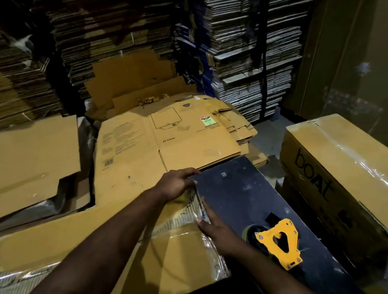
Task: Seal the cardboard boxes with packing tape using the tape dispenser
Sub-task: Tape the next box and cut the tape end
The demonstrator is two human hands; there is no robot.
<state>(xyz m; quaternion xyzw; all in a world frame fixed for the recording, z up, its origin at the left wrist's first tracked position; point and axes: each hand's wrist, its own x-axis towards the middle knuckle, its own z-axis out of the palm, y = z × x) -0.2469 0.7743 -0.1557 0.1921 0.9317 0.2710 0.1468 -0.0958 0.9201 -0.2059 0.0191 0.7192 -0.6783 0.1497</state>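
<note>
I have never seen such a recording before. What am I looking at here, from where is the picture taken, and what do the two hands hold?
There is no machine here. A person wears one camera on the head, so the single picture looks forward and down at their own arms.

The left hand grips the far corner of a black board, fingers curled over its edge. The right hand presses flat on the same edge, nearer the person. Under that edge is a cardboard box with shiny tape on it.

The yellow tape dispenser lies on the board; no hand holds it. To the right stands a taped box marked "boat". Flattened cartons lie ahead, and tall stacks of folded cardboard fill the background.
</note>
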